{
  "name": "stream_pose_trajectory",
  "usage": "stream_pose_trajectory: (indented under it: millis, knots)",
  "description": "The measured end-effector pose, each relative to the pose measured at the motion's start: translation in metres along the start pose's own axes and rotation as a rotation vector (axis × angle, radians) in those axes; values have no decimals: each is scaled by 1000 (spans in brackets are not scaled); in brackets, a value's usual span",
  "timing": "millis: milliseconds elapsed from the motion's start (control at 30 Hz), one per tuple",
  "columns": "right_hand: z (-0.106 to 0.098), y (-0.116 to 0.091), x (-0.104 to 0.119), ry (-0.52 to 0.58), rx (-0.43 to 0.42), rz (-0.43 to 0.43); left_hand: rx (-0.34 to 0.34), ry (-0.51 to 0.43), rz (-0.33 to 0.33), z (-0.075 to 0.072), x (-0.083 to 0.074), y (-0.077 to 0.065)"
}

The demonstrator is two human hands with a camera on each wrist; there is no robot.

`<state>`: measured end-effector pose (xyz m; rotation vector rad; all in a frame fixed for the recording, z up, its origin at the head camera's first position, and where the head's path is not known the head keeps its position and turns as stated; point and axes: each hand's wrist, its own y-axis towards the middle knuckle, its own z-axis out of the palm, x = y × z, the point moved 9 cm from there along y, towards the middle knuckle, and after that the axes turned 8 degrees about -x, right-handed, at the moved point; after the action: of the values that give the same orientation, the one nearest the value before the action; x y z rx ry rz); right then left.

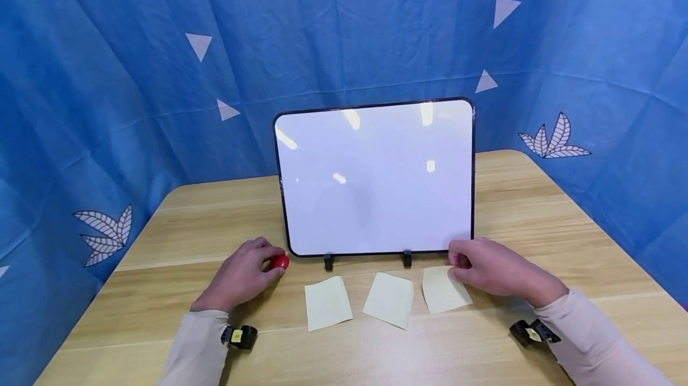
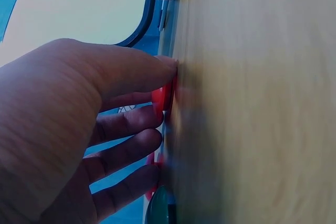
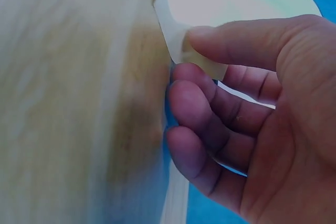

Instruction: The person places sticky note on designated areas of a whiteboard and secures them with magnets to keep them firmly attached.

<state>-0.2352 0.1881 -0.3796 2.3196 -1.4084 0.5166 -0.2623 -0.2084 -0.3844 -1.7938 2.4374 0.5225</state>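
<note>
On the left of the table, my left hand (image 1: 244,275) pinches a red round magnet (image 1: 280,262) between thumb and index finger, close to the whiteboard's lower left corner. The left wrist view shows the magnet (image 2: 163,95) at the tabletop, with the other fingers spread behind it. My right hand (image 1: 491,269) pinches the upper right corner of the rightmost pale yellow paper note (image 1: 442,293). In the right wrist view, thumb and index finger meet on the note (image 3: 202,61), whose edge is raised. Two similar notes, a left one (image 1: 326,305) and a middle one (image 1: 390,300), lie beside it.
A black-framed whiteboard (image 1: 371,189) stands upright behind the notes on two small black feet (image 1: 328,262). Beyond the left fingers are another red piece (image 2: 152,179) and a green piece (image 2: 159,208). A blue curtain (image 1: 387,27) hangs behind the wooden table (image 1: 376,356).
</note>
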Motion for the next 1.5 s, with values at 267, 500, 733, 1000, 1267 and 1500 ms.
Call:
stream_pose_trajectory:
  millis: [267, 500, 733, 1000, 1267, 1500]
  knots:
    - [-3, 1, -1, -12, -34, -7, 0, 4, -7, 0, 0, 1]
    - [-4, 2, -2, -8, -38, 3, -10, 10, -2, 0, 0, 0]
    - [-5, 2, -1, 8, -42, 10, 8, -32, -24, 2, 0, 0]
    - [-8, 3, -2, 30, -61, 29, -14, -25, -2, 0, -1, 0]
    - [-12, 4, -2, 48, -121, 26, -20, -49, -23, -1, 1, 0]
    - [-18, 4, -2, 65, -166, 11, -12, -48, -30, -1, 0, 0]
